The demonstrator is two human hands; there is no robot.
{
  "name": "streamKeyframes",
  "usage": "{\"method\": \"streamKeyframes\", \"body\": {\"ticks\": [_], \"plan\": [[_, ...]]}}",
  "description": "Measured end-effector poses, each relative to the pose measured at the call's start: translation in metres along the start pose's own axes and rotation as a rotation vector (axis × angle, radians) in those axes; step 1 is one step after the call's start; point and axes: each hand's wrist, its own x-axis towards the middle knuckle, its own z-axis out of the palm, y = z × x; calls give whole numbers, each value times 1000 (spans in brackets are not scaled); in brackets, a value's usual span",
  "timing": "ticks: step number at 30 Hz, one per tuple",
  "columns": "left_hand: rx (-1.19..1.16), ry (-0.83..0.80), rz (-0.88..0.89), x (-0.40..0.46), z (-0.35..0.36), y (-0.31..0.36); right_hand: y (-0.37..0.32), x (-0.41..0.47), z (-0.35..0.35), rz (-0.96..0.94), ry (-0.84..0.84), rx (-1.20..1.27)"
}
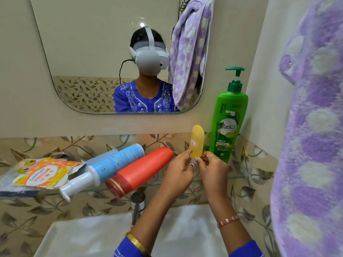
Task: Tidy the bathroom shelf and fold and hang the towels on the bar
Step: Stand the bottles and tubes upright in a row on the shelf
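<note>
1. Glass shelf [213,179] below the mirror [92,52]: tidying looks partly done, by my read.
2. Green shampoo pump bottle [229,117] stands upright at the shelf's right end, against the wall. Looks placed.
3. Small yellow bottle [197,141] is in hand, upright, above the shelf just left of the green one. Left hand [179,173] and right hand [213,169] both pinch its lower end with their fingertips. Whether its base touches the glass: cannot tell.
4. Still lying on their sides: red bottle [140,171] and blue pump bottle [111,166], side by side and touching, ends poking past the front edge.
5. Orange Centrum pack [39,175] lies flat at the left end, torn open, not sorted.
6. Purple towel [311,127] hangs loosely at the right, bunched. The bar itself is not visible. Folding and hanging look not yet done.
7. Estimate: less than half complete.
</note>
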Motion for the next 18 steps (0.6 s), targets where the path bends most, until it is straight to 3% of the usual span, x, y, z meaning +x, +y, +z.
{"method": "streamKeyframes", "body": {"ticks": [7,12,18], "plan": [[-24,-27,-44,1,0,-2,-1,8,-4,95,-84,-18],[-18,71,-4,-8,0,2,-1,-8,-6,70,-163,51],[-217,194,-10,-28,-10,9,-11,-37,-12,-101,-3,59]]}}
